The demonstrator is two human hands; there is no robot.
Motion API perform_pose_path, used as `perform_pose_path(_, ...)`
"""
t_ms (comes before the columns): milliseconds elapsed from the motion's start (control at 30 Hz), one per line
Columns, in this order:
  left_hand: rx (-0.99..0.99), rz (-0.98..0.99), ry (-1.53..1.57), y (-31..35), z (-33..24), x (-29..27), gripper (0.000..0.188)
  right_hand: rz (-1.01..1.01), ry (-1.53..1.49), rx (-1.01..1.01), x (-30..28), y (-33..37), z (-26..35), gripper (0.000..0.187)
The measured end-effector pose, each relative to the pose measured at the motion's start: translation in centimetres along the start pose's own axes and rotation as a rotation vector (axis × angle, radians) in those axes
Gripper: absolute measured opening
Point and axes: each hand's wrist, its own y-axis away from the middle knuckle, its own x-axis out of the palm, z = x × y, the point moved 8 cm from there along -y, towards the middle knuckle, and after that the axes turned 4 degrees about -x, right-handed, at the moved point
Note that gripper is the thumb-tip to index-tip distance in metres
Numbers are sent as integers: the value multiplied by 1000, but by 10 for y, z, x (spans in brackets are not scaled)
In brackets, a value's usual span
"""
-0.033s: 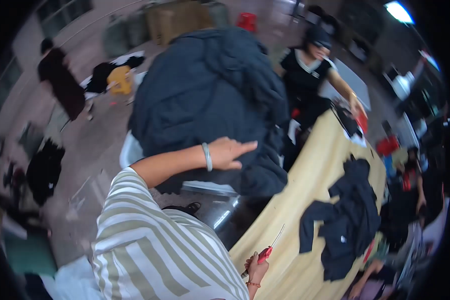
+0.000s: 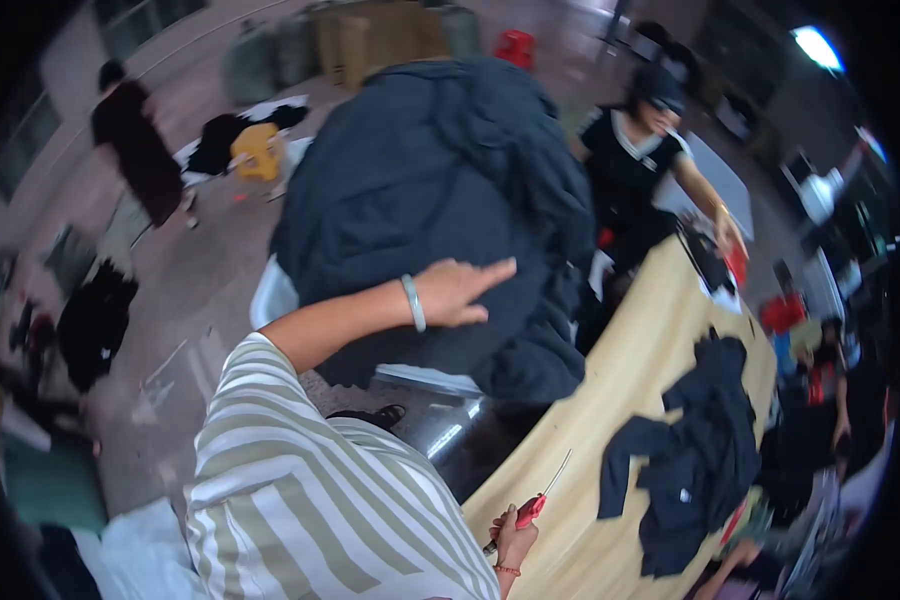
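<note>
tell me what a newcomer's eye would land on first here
Probably the huge mound of dark cloth filling the upper middle, with the left hand in front, pointing right. Next, the red-handled tool in the right hand at the pale table, lower centre.

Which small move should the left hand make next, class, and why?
Probably to pinch the dark cloth heap: the left hand is stretched out over it, visibly holding no fabric, while the right hand holds the red-handled tool.
</note>
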Motion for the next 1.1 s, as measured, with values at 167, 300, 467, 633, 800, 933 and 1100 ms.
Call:
perform_pose_path(167,-550,-620,-29,100,159,-178,85,162,143,-153,62,-31,65,29)
perform_pose_path(300,-1023,-819,-310,217,294,-335,95,234,159,-267,102,-51,108,27)
perform_pose_path(467,-1475,-983,-256,370,381,-453,86,286,194,-322,144,-67,141,28)
perform_pose_path(633,-1599,-1039,-12,394,414,-442,80,270,206,-286,163,-66,148,28)
perform_pose_path(800,-1543,-1009,-275,496,534,-513,55,307,200,-342,183,-74,141,30)
perform_pose_path(933,-1379,-1176,-392,472,561,-572,47,266,132,-216,170,-68,141,27)
perform_pose_path(1100,-1203,-889,317,265,619,-424,60,152,103,-243,162,-59,175,29)
